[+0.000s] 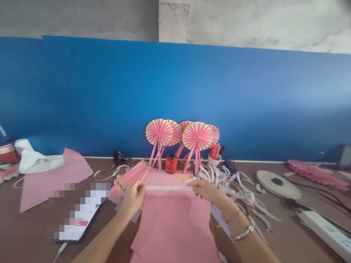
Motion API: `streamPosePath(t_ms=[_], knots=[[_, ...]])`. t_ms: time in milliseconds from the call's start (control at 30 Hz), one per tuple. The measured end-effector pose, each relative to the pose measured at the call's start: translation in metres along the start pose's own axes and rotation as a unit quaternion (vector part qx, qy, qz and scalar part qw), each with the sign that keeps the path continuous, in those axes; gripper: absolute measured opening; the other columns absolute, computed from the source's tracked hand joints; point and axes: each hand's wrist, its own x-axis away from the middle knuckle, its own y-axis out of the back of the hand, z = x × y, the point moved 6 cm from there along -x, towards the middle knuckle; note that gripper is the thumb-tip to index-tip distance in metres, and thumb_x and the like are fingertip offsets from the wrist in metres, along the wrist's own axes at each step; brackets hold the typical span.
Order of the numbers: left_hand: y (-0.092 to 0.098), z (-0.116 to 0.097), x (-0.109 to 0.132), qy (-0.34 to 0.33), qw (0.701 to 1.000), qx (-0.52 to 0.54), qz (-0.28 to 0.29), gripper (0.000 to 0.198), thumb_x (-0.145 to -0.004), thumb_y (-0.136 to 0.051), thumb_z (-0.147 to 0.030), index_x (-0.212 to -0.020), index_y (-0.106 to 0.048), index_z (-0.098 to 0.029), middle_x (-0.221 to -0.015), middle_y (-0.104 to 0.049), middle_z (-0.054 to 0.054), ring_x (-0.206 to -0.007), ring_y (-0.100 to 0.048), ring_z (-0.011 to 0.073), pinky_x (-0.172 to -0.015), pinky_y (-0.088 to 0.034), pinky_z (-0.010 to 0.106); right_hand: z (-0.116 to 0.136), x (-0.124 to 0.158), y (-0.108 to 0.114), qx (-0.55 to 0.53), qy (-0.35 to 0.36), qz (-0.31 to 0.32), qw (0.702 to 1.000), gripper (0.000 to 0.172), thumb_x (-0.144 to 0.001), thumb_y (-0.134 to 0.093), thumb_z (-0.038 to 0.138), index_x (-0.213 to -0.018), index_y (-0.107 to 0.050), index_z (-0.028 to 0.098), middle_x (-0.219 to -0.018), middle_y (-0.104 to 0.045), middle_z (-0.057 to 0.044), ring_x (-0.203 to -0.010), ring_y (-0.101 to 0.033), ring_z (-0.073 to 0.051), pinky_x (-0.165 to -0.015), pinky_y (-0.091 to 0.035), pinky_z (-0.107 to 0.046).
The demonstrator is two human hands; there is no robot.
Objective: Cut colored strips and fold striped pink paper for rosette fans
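Note:
Between my two hands a narrow white strip [168, 188] is stretched level above the pink paper sheets [175, 223]. My left hand [135, 195] pinches its left end with thumb and finger. The right end is in the closed fingers of my right hand [203, 189], which has bracelets at the wrist. Beside my left hand lies a pleated pink paper piece [135, 174] with a coloured edge. Behind the strip stands a red spool of thread [171, 164]. Several round pleated paper fans [197, 136] on pink handles stand farther back.
Curled white strips [238, 186] heap up to the right of my right hand. A white disc [278, 184] and a power strip [326, 232] lie farther right. A phone [82, 215] and a pink sheet [55, 179] are at left. A blue panel [175, 87] closes off the back.

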Motion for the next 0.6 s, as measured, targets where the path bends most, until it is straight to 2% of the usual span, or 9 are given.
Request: streamPosePath(t_ms=[67, 133, 267, 367, 600], knots=[[-0.003, 0.003, 0.003, 0.006, 1.000, 0.004, 0.008, 0.016, -0.071, -0.043, -0.031, -0.063, -0.051, -0.021, -0.060, -0.061, 0.001, -0.062, -0.061, 0.0198, -0.060, -0.046, 0.029, -0.007, -0.001, -0.002, -0.012, -0.024, -0.026, 0.999, 0.050, -0.066, -0.047, 0.014, -0.114, -0.060, 0.017, -0.062, -0.056, 0.003, -0.056, -0.052, -0.012, -0.049, -0.039, -0.021], [-0.005, 0.006, 0.006, 0.015, 1.000, 0.009, 0.014, 0.015, -0.072, -0.044, -0.032, -0.064, -0.051, -0.021, -0.062, -0.061, 0.001, -0.064, -0.062, 0.0198, -0.062, -0.046, 0.029, -0.014, -0.002, -0.005, 0.001, -0.026, -0.057, 0.998, 0.055, -0.063, -0.045, 0.012, -0.117, -0.057, 0.015, -0.060, -0.054, 0.004, -0.054, -0.051, -0.012, -0.050, -0.039, -0.022], [-0.011, 0.013, 0.008, 0.038, 0.999, 0.034, 0.011, 0.010, -0.073, -0.047, -0.032, -0.072, -0.046, -0.022, -0.060, -0.060, -0.002, -0.062, -0.062, 0.0187, -0.062, -0.045, 0.029, -0.025, -0.004, -0.012, 0.045, 0.006, -0.107, 0.993, 0.049, -0.061, -0.044, 0.012, -0.108, -0.057, 0.011, -0.055, -0.050, 0.006, -0.053, -0.049, -0.013, -0.052, -0.036, -0.024], [-0.015, 0.025, 0.009, 0.067, 0.996, 0.055, -0.003, 0.019, -0.072, -0.050, -0.031, -0.086, -0.041, -0.022, -0.057, -0.058, -0.006, -0.056, -0.060, 0.0183, -0.057, -0.045, 0.029, -0.033, -0.004, -0.017, 0.036, 0.022, -0.122, 0.992, 0.046, -0.063, -0.043, 0.016, -0.107, -0.055, 0.014, -0.056, -0.051, 0.006, -0.052, -0.049, -0.013, -0.053, -0.036, -0.025], [-0.021, 0.034, 0.012, 0.043, 0.999, 0.019, 0.006, 0.018, -0.079, -0.043, -0.031, -0.094, -0.041, -0.022, -0.065, -0.057, -0.003, -0.065, -0.063, 0.0202, -0.064, -0.048, 0.033, -0.040, 0.001, -0.021, 0.054, 0.046, -0.169, 0.983, 0.041, -0.067, -0.042, 0.021, -0.106, -0.053, 0.015, -0.056, -0.047, 0.006, -0.053, -0.050, -0.015, -0.054, -0.039, -0.026]])
